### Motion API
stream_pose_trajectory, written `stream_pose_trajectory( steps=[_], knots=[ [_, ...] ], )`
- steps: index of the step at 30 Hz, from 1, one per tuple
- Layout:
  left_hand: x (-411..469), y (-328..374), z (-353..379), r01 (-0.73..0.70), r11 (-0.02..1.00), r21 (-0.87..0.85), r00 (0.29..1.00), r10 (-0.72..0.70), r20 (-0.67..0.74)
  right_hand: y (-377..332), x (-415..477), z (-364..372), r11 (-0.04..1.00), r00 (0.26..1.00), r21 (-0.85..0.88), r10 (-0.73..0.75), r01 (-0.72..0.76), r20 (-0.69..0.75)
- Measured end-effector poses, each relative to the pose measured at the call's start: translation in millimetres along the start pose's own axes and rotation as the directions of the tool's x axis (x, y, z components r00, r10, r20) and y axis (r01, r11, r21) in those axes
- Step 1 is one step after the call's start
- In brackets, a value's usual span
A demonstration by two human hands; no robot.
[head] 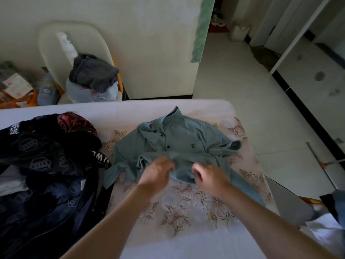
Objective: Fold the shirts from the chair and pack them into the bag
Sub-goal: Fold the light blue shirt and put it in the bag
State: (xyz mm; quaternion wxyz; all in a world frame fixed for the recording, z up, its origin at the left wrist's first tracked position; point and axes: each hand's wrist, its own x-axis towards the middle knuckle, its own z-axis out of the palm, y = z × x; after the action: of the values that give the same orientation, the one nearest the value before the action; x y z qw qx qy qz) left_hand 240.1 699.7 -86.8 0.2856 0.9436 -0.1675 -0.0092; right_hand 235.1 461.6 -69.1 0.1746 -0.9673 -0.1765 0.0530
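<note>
A teal button-up shirt (186, 139) lies face up on the bed (186, 212), collar toward the far edge, its lower part folded up over its middle. My left hand (158, 172) and my right hand (209, 174) both pinch the near folded edge of the shirt, side by side. A dark navy patterned bag (46, 174) lies open on the left of the bed, with white cloth showing inside. Beyond the bed a cream chair (56, 53) carries a dark grey garment (93, 71) on a pale blue one (93, 94).
The bed has a floral cover and its far edge runs near a wall. Tiled floor lies to the right, with a mop handle (324, 165) on it. Cluttered items and an orange frame (18, 100) stand at the far left.
</note>
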Motion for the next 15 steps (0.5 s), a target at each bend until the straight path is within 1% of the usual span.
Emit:
stream_pose_trajectory(
  steps=[1,2,3,5,6,8,10,12,13,14,15],
  knots=[
    [-5.6,4.2,11.6,-0.064,0.998,0.018,0.995,0.062,0.079,-1.0,-7.2,8.6,1.000,0.994,-0.020,-0.002,0.004,0.112],
    [-9.2,6.4,22.8,-0.123,0.989,0.085,0.985,0.111,0.130,2.1,-13.5,18.4,0.997,0.985,-0.081,0.010,0.004,0.169],
    [-10.5,7.3,32.0,-0.156,0.974,0.163,0.977,0.129,0.168,7.4,-19.3,26.6,0.986,0.982,-0.168,0.042,-0.011,0.185],
    [-7.1,8.5,39.9,-0.119,0.960,0.255,0.972,0.061,0.226,19.6,-26.3,36.5,0.948,0.989,-0.312,0.105,-0.068,0.103],
    [-3.5,8.8,40.7,-0.094,0.957,0.275,0.971,0.028,0.236,23.7,-27.5,37.0,0.933,0.989,-0.344,0.135,-0.109,0.053],
    [4.8,7.2,41.3,-0.080,0.949,0.305,0.978,0.015,0.209,30.8,-25.8,36.9,0.915,0.983,-0.363,0.182,-0.173,-0.010],
    [11.6,8.3,39.0,-0.098,0.934,0.342,0.986,0.044,0.163,35.5,-18.8,34.8,0.922,0.981,-0.336,0.190,-0.194,-0.047],
    [15.7,12.2,37.4,-0.138,0.930,0.341,0.983,0.086,0.164,36.6,-10.4,30.4,0.949,0.978,-0.243,0.184,-0.202,-0.095],
    [18.3,14.8,36.9,-0.160,0.932,0.325,0.979,0.106,0.176,34.4,-7.2,26.1,0.964,0.973,-0.159,0.195,-0.213,-0.122],
    [20.3,18.5,35.4,-0.176,0.940,0.294,0.975,0.125,0.182,32.2,-4.5,22.5,0.972,0.964,-0.037,0.224,-0.231,-0.144],
    [22.0,22.3,34.9,-0.187,0.949,0.254,0.973,0.143,0.183,28.2,-2.5,16.3,0.958,0.948,0.102,0.282,-0.269,-0.148]
  ],
)
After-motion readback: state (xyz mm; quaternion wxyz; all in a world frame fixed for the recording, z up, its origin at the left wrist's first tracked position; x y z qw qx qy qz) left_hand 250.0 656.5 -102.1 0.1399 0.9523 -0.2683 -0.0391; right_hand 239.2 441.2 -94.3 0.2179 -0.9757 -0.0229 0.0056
